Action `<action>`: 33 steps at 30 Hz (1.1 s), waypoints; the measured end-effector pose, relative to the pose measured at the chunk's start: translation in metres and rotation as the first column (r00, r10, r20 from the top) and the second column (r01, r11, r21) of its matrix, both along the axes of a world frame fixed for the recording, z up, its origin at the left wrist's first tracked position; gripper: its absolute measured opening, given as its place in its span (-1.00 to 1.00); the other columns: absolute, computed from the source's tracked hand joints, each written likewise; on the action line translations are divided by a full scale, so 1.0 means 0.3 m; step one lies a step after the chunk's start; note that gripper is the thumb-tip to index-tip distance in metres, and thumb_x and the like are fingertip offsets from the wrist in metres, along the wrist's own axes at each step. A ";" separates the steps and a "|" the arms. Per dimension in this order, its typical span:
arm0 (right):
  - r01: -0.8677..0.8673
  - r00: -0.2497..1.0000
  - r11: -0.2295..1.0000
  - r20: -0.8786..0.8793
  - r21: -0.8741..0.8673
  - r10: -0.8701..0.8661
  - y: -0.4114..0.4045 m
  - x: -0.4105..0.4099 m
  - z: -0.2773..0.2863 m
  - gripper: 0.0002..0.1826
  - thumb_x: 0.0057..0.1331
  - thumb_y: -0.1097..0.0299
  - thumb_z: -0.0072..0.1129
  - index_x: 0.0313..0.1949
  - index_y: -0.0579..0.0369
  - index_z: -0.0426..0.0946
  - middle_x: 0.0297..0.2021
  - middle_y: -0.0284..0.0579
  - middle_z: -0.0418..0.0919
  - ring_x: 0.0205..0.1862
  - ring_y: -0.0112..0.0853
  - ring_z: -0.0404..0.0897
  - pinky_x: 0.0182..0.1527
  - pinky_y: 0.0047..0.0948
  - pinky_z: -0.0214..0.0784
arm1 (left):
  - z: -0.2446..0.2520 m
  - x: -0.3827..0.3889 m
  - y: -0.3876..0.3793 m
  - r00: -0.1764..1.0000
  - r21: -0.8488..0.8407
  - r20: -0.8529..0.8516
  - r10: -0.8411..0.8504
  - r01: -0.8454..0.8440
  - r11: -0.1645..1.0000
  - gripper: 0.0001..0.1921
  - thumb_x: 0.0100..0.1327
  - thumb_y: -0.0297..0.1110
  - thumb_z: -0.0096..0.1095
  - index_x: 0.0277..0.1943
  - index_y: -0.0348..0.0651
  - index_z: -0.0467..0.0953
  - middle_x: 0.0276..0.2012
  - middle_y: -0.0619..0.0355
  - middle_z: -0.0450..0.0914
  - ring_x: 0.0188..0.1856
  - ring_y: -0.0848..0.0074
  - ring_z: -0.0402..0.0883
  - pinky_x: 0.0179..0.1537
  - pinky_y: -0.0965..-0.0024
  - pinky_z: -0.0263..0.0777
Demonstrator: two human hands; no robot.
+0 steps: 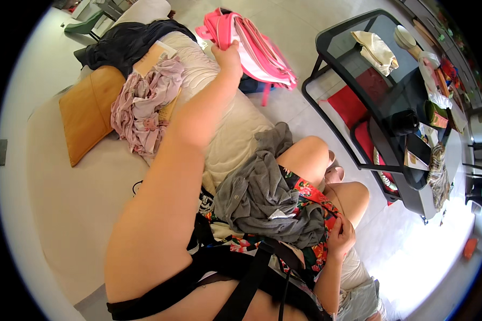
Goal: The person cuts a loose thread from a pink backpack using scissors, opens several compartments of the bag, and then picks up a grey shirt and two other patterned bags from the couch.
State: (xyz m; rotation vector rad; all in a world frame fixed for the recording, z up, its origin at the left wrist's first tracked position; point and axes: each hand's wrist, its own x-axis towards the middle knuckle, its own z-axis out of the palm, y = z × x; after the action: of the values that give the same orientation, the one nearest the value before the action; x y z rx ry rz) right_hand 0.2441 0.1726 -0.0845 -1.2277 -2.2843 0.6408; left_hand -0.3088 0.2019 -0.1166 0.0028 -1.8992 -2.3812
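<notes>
My left hand (229, 60) is stretched far out over the sofa's cream quilted cover (235, 132), gripping a pink and white backpack (251, 52) by its near edge. A pink strap hangs from the backpack above the floor. On my lap lies a crumpled grey buttoned garment (261, 196), partly covering red and black floral clothing (311, 190). A thin dark cord runs over my knee to my right hand (341, 236), whose fingers are pinched on it beside the grey garment.
A crumpled pink garment (148, 100), an orange cushion (90, 112) and dark clothing (124, 44) lie on the sofa. A dark glass-topped table (317, 38) stands to the right, bearing a cream cloth pouch (375, 52), a black container (405, 121) and bags. Red items sit beneath it.
</notes>
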 end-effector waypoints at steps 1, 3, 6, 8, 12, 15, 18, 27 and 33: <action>0.008 1.000 1.000 0.009 -0.011 -0.008 0.003 -0.003 -0.001 -0.90 0.22 0.44 0.11 -0.31 0.08 0.60 -0.41 -0.12 0.63 -0.40 -0.17 0.60 -0.34 -0.31 0.44 | -0.048 0.020 0.008 1.000 0.029 0.010 -0.020 0.019 0.999 -0.46 0.06 -0.54 0.32 0.09 -0.36 0.24 -0.07 -0.02 0.47 -0.11 0.35 0.48 -0.02 0.33 0.34; 0.019 1.000 0.999 0.012 -0.039 -0.018 0.010 -0.008 -0.004 -0.91 0.22 0.44 0.11 -0.31 0.08 0.60 -0.40 -0.12 0.63 -0.40 -0.18 0.60 -0.34 -0.31 0.44 | -0.160 0.088 0.021 0.998 -0.123 0.037 0.047 -0.042 0.991 -0.47 0.06 -0.55 0.31 0.10 -0.38 0.25 -0.04 -0.05 0.46 -0.08 0.33 0.49 0.00 0.33 0.35; 0.023 0.999 0.999 0.028 -0.029 -0.022 0.010 -0.006 -0.007 -0.90 0.22 0.44 0.11 -0.32 0.07 0.60 -0.40 -0.12 0.63 -0.40 -0.18 0.60 -0.34 -0.31 0.44 | -0.321 0.195 0.008 0.978 -0.355 0.207 0.020 0.056 0.933 -0.42 0.06 -0.50 0.30 0.14 -0.34 0.21 -0.01 -0.21 0.46 0.02 0.10 0.50 0.09 0.25 0.32; 0.045 0.997 0.999 0.059 -0.015 -0.044 0.009 -0.004 -0.010 -0.91 0.22 0.44 0.11 -0.33 0.09 0.60 -0.40 -0.09 0.63 -0.38 -0.16 0.61 -0.32 -0.29 0.44 | -0.393 0.247 0.023 0.959 -0.659 0.283 -0.006 0.199 0.726 -0.43 0.07 -0.42 0.29 0.11 -0.33 0.18 0.01 -0.28 0.45 0.07 -0.01 0.47 0.11 0.19 0.34; 0.038 0.999 0.999 0.026 -0.033 -0.037 0.004 -0.004 -0.022 -0.90 0.22 0.46 0.11 -0.32 0.15 0.60 -0.40 -0.03 0.63 -0.36 -0.13 0.61 -0.29 -0.28 0.45 | -0.415 0.267 0.034 0.901 -0.745 0.429 0.061 0.315 0.588 -0.33 0.10 -0.24 0.29 0.16 -0.36 0.11 0.04 -0.30 0.46 0.11 -0.01 0.47 0.16 0.16 0.31; 0.028 1.000 0.999 -0.006 -0.032 -0.028 0.010 0.003 -0.033 -0.89 0.23 0.48 0.10 -0.30 0.19 0.59 -0.39 0.00 0.63 -0.37 -0.11 0.61 -0.29 -0.27 0.44 | -0.376 0.273 0.023 0.910 -0.765 0.414 0.028 0.331 0.553 -0.30 0.10 -0.16 0.30 0.16 -0.35 0.10 0.04 -0.30 0.46 0.10 -0.03 0.47 0.15 0.15 0.31; -0.011 1.000 1.000 0.013 0.018 0.011 0.017 0.013 -0.041 -0.88 0.29 0.46 0.08 -0.28 0.24 0.56 -0.38 -0.03 0.63 -0.37 -0.26 0.62 -0.32 -0.39 0.44 | -0.338 0.295 0.002 0.923 -0.688 0.384 -0.025 0.305 0.659 -0.31 0.03 -0.38 0.30 0.15 -0.40 0.07 0.08 -0.31 0.36 0.14 0.00 0.42 0.15 0.19 0.31; 0.009 0.997 1.000 -0.079 0.008 -0.008 0.011 0.009 -0.041 -0.89 0.25 0.49 0.09 -0.29 0.23 0.58 -0.39 0.01 0.63 -0.37 -0.11 0.61 -0.31 -0.28 0.45 | -0.257 0.365 -0.017 0.941 -0.985 0.056 -0.334 0.107 0.136 -0.31 0.06 -0.39 0.20 0.25 -0.38 0.12 0.34 -0.28 0.03 0.38 -0.06 0.01 0.34 0.06 0.00; 0.094 0.983 0.989 -0.143 -0.118 -0.111 0.009 0.033 -0.054 -0.89 0.27 0.45 0.11 -0.29 0.22 0.57 -0.42 0.01 0.61 -0.38 -0.24 0.61 -0.30 -0.36 0.44 | -0.158 0.404 -0.138 0.764 -0.774 0.054 -0.643 0.439 0.457 -0.74 0.09 -0.33 0.20 -0.14 -0.17 0.57 -0.27 -0.04 0.59 -0.17 0.25 0.58 -0.11 0.25 0.43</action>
State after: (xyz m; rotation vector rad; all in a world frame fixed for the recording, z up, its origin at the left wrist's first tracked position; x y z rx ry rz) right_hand 0.2541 0.1752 -0.1009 -1.2935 -2.0726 0.8023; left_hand -0.1876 0.1606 -0.1639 -1.0835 -2.8911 -1.4388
